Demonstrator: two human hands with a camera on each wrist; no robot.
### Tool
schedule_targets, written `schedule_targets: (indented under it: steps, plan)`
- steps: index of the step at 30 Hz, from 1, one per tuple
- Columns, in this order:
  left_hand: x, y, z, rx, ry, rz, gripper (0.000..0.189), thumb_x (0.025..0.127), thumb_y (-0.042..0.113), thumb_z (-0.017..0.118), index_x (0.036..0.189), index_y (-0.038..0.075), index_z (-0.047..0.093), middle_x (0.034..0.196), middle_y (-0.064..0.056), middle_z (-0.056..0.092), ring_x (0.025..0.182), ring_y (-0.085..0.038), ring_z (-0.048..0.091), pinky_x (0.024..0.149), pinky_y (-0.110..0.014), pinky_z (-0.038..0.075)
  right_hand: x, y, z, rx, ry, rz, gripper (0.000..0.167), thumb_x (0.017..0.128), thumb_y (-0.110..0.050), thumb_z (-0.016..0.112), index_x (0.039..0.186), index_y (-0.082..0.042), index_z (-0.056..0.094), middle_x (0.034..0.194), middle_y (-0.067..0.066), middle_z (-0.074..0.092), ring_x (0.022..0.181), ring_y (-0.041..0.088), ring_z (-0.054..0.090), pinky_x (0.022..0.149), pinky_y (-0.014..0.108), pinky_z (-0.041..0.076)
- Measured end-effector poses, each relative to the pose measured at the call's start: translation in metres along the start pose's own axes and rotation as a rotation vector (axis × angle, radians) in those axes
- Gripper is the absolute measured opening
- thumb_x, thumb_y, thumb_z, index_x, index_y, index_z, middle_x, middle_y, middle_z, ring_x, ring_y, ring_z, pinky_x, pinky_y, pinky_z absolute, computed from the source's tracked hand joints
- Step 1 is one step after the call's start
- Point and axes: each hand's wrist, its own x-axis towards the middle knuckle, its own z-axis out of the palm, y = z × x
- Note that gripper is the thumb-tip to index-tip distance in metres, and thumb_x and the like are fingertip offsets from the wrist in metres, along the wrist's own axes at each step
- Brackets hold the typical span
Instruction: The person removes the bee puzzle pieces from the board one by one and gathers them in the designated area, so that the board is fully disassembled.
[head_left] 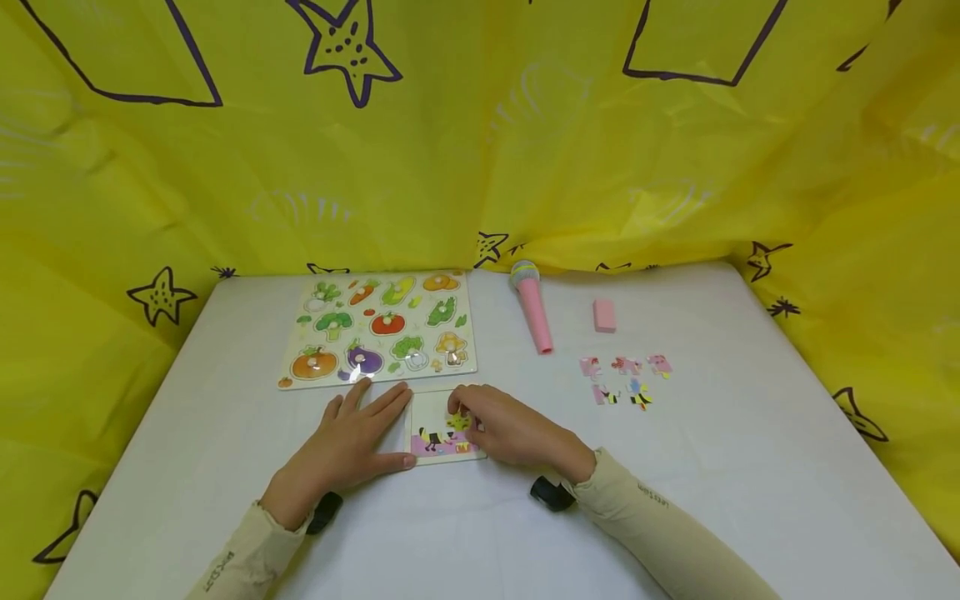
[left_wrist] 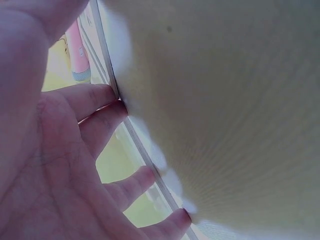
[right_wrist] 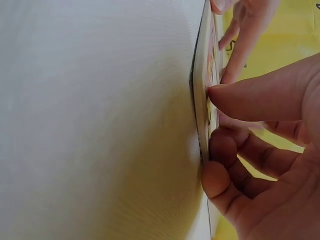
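Note:
A small jigsaw board (head_left: 429,407) lies flat on the table, its lower part filled with pink, black and yellow picture pieces. My left hand (head_left: 352,437) rests spread at the board's left edge, thumb at the lower corner; in the left wrist view its fingers stretch out. Over the board's right side, my right hand (head_left: 513,425) pinches a yellow puzzle piece (head_left: 457,422) between thumb and curled fingers. The right wrist view shows the thumb (right_wrist: 260,97) touching the board near its edge, with the piece itself mostly hidden.
Several loose puzzle pieces (head_left: 627,366) lie to the right. Behind the hands are a vegetable peg puzzle (head_left: 378,350), a pink toy microphone (head_left: 534,312) and a pink block (head_left: 603,316). A yellow curtain (head_left: 450,167) borders the white table (head_left: 675,483).

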Motion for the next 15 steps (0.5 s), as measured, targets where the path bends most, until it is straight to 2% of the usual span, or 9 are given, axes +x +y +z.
schedule_targets:
  steps: [4, 10, 15]
  plan:
    - [0.0003, 0.0001, 0.0002, 0.0, 0.001, 0.001, 0.092, 0.095, 0.057, 0.076, 0.165, 0.009, 0.043, 0.17, -0.007, 0.04, 0.154, -0.054, 0.024, 0.114, -0.078, 0.025, -0.0007, -0.0002, 0.0007, -0.009, 0.002, -0.013, 0.023, 0.102, 0.002, 0.068, 0.121, -0.01, 0.061, 0.093, -0.003, 0.056, 0.088, 0.015, 0.054, 0.081, 0.031, 0.049]
    - [0.0, 0.0002, 0.0009, 0.001, -0.002, -0.003, 0.091, 0.094, 0.055, 0.078, 0.165, 0.009, 0.043, 0.17, -0.007, 0.04, 0.154, -0.054, 0.024, 0.114, -0.077, 0.026, -0.0015, -0.0007, 0.0009, -0.007, 0.007, -0.01, 0.022, 0.103, 0.001, 0.066, 0.124, -0.007, 0.063, 0.092, -0.003, 0.056, 0.087, 0.015, 0.054, 0.081, 0.031, 0.049]
    - [0.0006, 0.0005, 0.0016, 0.005, -0.001, -0.006, 0.092, 0.094, 0.056, 0.078, 0.165, 0.009, 0.043, 0.17, -0.006, 0.041, 0.153, -0.054, 0.025, 0.114, -0.077, 0.026, -0.0011, -0.001, 0.0019, 0.001, 0.054, -0.011, 0.022, 0.103, 0.003, 0.063, 0.123, -0.003, 0.067, 0.087, -0.004, 0.056, 0.08, 0.014, 0.052, 0.076, 0.03, 0.048]
